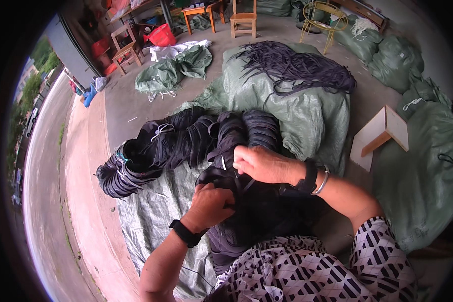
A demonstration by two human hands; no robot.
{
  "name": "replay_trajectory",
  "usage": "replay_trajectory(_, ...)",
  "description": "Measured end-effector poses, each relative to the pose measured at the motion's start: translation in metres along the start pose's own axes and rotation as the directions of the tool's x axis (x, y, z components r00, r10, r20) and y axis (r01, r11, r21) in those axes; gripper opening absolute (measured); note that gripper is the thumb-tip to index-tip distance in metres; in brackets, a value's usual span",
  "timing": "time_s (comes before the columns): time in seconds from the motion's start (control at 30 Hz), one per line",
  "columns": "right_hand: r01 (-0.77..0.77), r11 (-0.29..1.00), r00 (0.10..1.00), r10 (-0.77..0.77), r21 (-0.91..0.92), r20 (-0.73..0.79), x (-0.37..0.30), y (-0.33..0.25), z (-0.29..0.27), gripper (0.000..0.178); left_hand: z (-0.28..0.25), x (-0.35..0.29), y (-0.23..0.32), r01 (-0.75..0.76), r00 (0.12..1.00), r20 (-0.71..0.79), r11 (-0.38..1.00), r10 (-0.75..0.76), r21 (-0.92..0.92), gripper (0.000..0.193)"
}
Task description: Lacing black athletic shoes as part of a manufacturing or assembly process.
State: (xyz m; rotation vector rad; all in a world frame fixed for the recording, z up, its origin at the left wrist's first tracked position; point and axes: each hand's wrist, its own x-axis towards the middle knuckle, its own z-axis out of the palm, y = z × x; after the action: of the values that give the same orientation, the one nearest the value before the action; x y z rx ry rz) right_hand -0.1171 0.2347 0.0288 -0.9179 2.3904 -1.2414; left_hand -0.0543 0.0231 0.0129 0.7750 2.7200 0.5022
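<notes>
A dark shoe upper is in front of my body, its opening facing up. My left hand is closed on its near edge, the fingers curled over the rim. Just above and to the right, my right hand is closed in a pinch on what looks like a dark shoelace, mostly hidden by the fist. More dark mesh shows below my left hand, against my patterned clothing. Bundles of nested dark shoe uppers lie in a row just beyond both hands, some tied with pale string.
A heap of dark laces lies on a green woven sack ahead. To the right are a small wooden-edged board stand and bulging green sacks. Chairs and a red basket stand farther back. Left is an outdoor paved strip.
</notes>
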Motion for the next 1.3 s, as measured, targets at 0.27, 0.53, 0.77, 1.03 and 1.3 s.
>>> replay_trajectory(0.27,-0.061,0.525,0.986,-0.1,0.849,0.132,-0.011,-0.061,-0.068,0.023,-0.007,0.007,0.01,-0.035,0.984,0.173,0.998,0.045,-0.061,0.027)
replay_trajectory(0.53,0.58,0.419,0.743,-0.624,0.699,-0.242,-0.066,-0.103,-0.136,0.027,-0.009,-0.007,0.015,0.015,0.966,-0.251,0.981,-0.064,-0.193,0.029)
replay_trajectory(0.77,0.01,0.876,0.924,-0.193,-0.483,-0.331,-0.048,-0.016,-0.083,0.011,-0.018,-0.05,-0.041,-0.13,0.965,-0.245,0.982,0.094,-0.138,0.027)
replay_trajectory(1.03,0.147,0.988,0.981,-0.139,-0.056,0.136,0.019,-0.031,0.06,0.012,-0.001,-0.054,-0.044,-0.131,0.932,-0.354,0.983,0.079,-0.127,0.025)
replay_trajectory(1.3,0.355,0.893,0.929,-0.305,-0.276,0.21,0.03,-0.027,0.083,0.008,0.011,-0.057,-0.044,-0.161,0.877,-0.477,0.969,0.054,-0.185,0.024)
